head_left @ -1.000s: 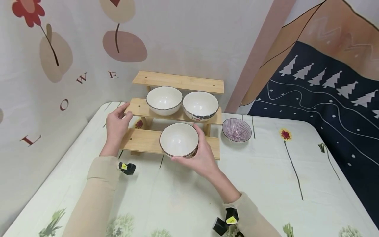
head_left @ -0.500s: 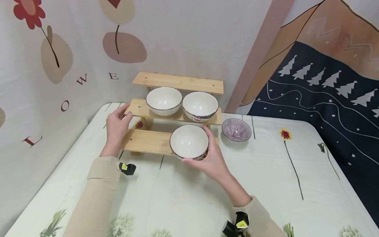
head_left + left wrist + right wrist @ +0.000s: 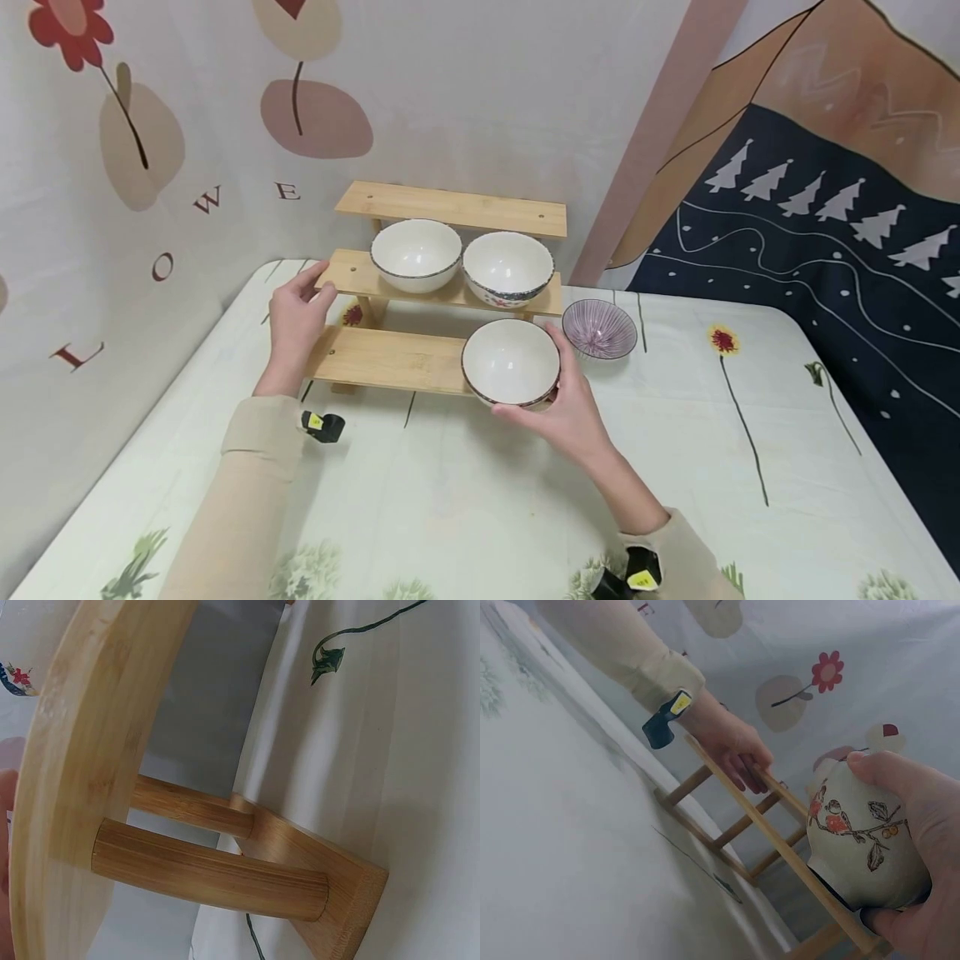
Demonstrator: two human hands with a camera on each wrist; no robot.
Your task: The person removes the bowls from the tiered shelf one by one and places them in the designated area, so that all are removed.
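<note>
One flowered tablecloth lies below patterned hangings. Our right hand grips a white bowl, our left hand the wooden rack.

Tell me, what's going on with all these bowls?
A person's right hand grips a white bowl at the right end of the bottom shelf; whether it rests there is hard to tell. The left hand holds the left end of the middle shelf, where two more white bowls sit side by side. A purple bowl is on the table.
</note>
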